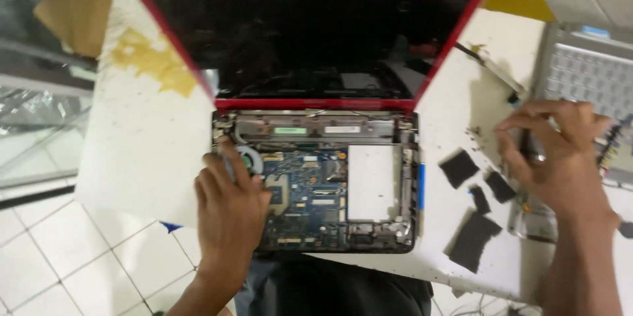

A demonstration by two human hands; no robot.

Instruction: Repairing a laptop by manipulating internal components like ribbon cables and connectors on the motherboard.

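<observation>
Resting on the opened laptop [316, 177], the left hand [231, 207] sits at about 8 o'clock of the exposed base, fingers close together and curled down over the round fan [249, 158]. Something thin and grey seems to run under the fingertips, but motion blur keeps me from telling whether it is pinched or only touched. The hand seems placed there to steady the base while it works at that corner.

The red lid [310, 32] stands open at 12 o'clock, tilted back so the dark screen clears the board [306, 197]. With the keyboard deck off, the blue board lies bare in the middle, and a pale blank plate [374, 181] covers the bay at 3 o'clock of it.

Out at 3 o'clock of the table [138, 151], the right hand [560, 158] is bent at the knuckles, fingers closed around a slim dark tool [529, 144]. It hovers over the edge of a grey keyboard panel [587, 79], apparently set aside out of the way.

Between that hand and the laptop lie four black pads [476, 207], scattered at 3 to 4 o'clock, well apart from the board. A thin cable strip [491, 65] trails at 2 o'clock. Yellow stains [151, 59] mark the tabletop at 10 o'clock. The pads and the strip clutter the path between the right hand and the base.
</observation>
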